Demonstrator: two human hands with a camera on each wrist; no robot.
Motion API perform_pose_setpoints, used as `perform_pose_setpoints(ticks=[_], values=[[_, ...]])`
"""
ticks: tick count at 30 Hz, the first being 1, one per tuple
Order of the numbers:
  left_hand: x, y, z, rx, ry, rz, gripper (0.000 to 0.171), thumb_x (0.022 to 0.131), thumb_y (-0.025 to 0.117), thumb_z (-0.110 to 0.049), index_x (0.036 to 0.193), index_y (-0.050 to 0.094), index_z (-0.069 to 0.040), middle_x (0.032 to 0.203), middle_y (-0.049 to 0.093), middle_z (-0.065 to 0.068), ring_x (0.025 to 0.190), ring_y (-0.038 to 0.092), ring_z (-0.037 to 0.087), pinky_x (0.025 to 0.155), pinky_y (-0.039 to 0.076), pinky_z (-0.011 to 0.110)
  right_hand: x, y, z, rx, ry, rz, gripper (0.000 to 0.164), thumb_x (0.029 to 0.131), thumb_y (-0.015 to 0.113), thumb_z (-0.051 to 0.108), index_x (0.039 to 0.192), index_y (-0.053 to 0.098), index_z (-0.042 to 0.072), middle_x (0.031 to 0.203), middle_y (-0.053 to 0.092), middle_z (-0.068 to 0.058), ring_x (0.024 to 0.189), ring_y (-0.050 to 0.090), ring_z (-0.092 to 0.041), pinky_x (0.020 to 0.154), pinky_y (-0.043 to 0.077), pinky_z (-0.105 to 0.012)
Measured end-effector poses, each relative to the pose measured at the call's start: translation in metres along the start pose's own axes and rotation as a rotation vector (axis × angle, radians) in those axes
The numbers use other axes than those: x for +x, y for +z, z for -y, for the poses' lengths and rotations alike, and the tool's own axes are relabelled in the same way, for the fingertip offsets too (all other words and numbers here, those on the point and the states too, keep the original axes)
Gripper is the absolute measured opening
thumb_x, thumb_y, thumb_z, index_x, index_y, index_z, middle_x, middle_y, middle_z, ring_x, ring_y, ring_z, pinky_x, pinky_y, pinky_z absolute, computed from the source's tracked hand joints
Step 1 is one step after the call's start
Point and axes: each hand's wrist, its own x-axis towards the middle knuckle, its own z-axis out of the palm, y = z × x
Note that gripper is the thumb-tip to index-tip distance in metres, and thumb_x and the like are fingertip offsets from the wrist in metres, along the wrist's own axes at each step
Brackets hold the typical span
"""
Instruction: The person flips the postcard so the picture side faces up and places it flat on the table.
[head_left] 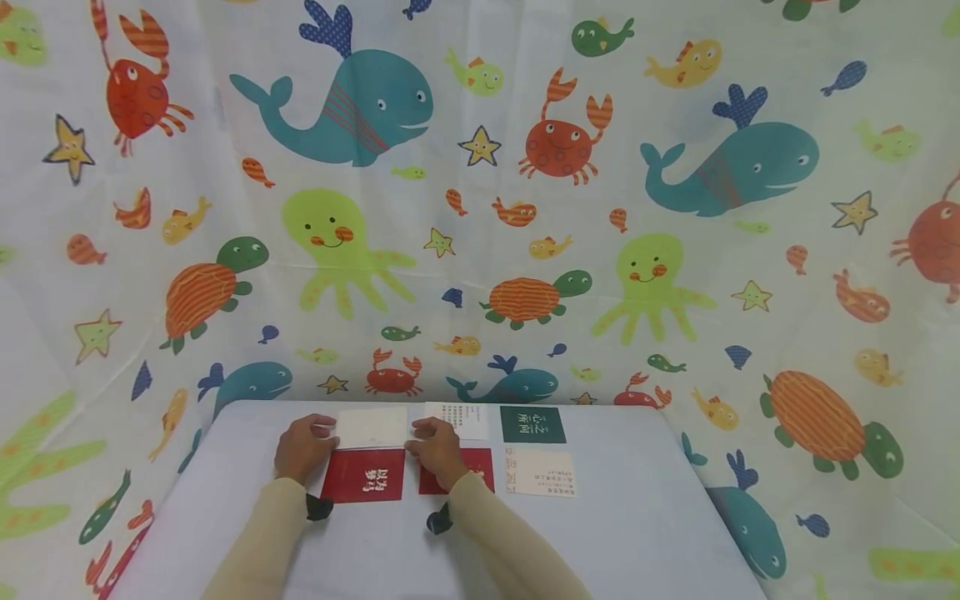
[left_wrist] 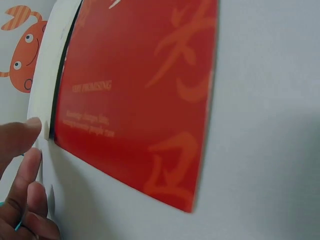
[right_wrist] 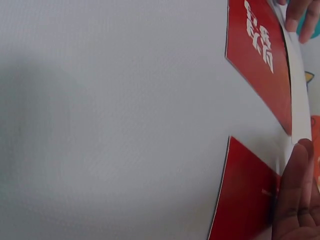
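Note:
A blank white card lies at the back left of the table, right behind a red card with white characters. My left hand holds the white card at its left edge; the left wrist view shows thumb and fingertips at its near corner. At the other end, my right hand grips the right edge with its fingertips. Under the right hand and wrist lies a second red card, partly hidden. A white card with printed text sits just behind that hand.
Farther right, a dark green card with characters lies behind a cream card with text. White table surface surrounds the cards. Behind the table hangs a curtain printed with sea animals.

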Motion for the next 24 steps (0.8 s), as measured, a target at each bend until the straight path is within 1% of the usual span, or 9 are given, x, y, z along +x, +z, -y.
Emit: perform_pose_setpoints(ticks=[3, 7, 15, 24], values=[[-0.002, 0.001, -0.001, -0.011, -0.001, 0.003, 0.047, 0.096, 0.076, -0.016, 0.139, 0.063, -0.002, 0.135, 0.068, 0.028, 0.123, 0.065, 0.047, 0.102, 0.055, 0.065, -0.003, 0.002, 0.002, 0.026, -0.01, 0.028, 0.037, 0.09, 0.085, 0.02, 0.125, 0.073, 0.025, 0.126, 0.075, 0.003, 0.102, 0.071, -0.015, 0.085, 0.064, -0.037], [-0.003, 0.003, -0.002, -0.015, 0.001, 0.0, 0.046, 0.096, 0.076, -0.015, 0.138, 0.064, -0.002, 0.135, 0.069, 0.028, 0.122, 0.067, 0.047, 0.101, 0.056, 0.065, -0.005, 0.006, 0.002, 0.04, -0.011, 0.043, 0.036, 0.09, 0.085, 0.021, 0.124, 0.073, 0.025, 0.125, 0.075, 0.004, 0.102, 0.071, -0.016, 0.085, 0.064, -0.039], [-0.004, 0.005, 0.0, -0.009, 0.003, -0.012, 0.047, 0.093, 0.078, -0.013, 0.137, 0.064, -0.002, 0.133, 0.07, 0.028, 0.119, 0.069, 0.047, 0.099, 0.058, 0.064, -0.007, 0.012, 0.003, 0.021, -0.005, 0.033, 0.035, 0.09, 0.085, 0.022, 0.123, 0.074, 0.024, 0.123, 0.075, 0.004, 0.101, 0.069, -0.017, 0.087, 0.064, -0.043], [-0.006, 0.007, 0.0, -0.004, 0.01, -0.025, 0.044, 0.094, 0.077, -0.011, 0.136, 0.064, -0.002, 0.132, 0.07, 0.028, 0.119, 0.069, 0.047, 0.1, 0.057, 0.064, -0.01, 0.012, 0.007, 0.057, 0.033, 0.012, 0.031, 0.09, 0.084, 0.02, 0.119, 0.075, 0.023, 0.12, 0.075, 0.003, 0.094, 0.069, -0.016, 0.086, 0.063, -0.04]])
